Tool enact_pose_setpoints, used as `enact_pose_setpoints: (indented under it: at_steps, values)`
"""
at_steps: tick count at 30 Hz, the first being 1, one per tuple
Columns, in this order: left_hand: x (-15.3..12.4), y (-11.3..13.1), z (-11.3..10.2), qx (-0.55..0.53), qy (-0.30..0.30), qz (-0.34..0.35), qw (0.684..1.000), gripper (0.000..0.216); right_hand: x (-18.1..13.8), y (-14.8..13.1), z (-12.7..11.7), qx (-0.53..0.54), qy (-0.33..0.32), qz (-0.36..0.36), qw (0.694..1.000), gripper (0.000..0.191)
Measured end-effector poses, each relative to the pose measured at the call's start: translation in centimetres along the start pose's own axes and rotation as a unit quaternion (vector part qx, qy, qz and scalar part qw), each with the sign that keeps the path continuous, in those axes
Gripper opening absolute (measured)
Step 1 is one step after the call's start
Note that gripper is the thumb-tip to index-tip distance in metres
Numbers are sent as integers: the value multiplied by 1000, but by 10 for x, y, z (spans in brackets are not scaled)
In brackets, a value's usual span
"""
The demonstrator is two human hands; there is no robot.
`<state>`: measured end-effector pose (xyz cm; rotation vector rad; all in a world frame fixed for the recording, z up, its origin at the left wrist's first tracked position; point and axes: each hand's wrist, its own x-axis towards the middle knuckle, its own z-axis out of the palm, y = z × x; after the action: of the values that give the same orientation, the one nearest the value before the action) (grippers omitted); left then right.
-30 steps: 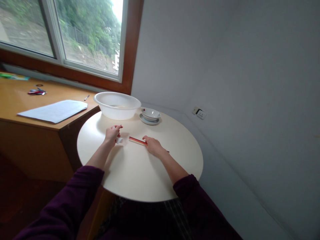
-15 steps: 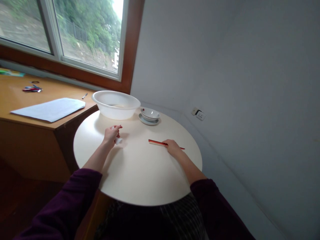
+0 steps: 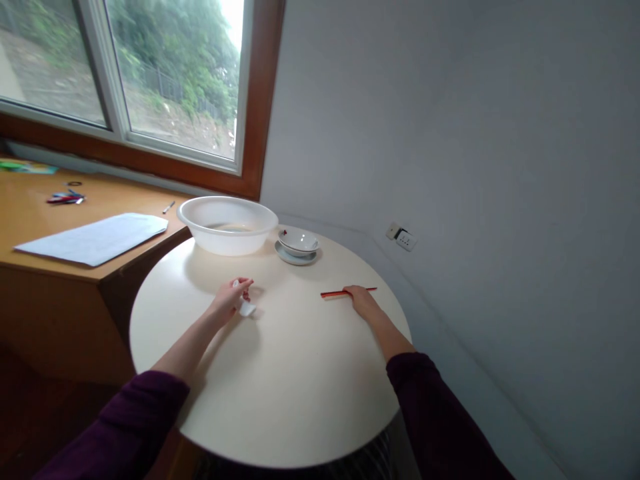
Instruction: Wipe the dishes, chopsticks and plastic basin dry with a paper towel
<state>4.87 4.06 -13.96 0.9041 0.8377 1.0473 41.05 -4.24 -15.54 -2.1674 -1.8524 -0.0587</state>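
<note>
Over the left half of the round white table (image 3: 300,360), my left hand (image 3: 231,299) is closed around a white soup spoon (image 3: 247,309). The spoon's bowl end points down near the tabletop, and the handle passes through my fingers. My right hand (image 3: 361,300) grips red chopsticks (image 3: 333,294) near the table's right side. They lie roughly crosswise, sticking out on both sides of my fingers. I cannot tell whether they touch the table.
Behind my left hand stands a translucent white basin (image 3: 227,243) with some liquid inside. Beside it, a white bowl (image 3: 300,241) rests on a small plate (image 3: 295,259). A wooden desk (image 3: 115,193) adjoins at left, bearing white paper (image 3: 95,239) and pens (image 3: 67,198). A wall borders the right.
My right hand has shifted the chopsticks to the right and turned them slightly. My left hand has moved a little to the right with the spoon. The camera view has also shifted.
</note>
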Motion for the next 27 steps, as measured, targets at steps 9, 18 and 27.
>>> enact_pose_setpoints:
  at_steps: [9,18,27]
  values:
    - [3,-8,1,-132,-29,-92,987,4,22,0,11,64,58,-48,995,46]
    - [8,-16,3,-225,-27,-110,968,13,12,-120,16,246,112,-191,944,33]
    - [9,-19,5,-231,-28,-94,968,25,14,-211,42,434,-52,-261,861,27]
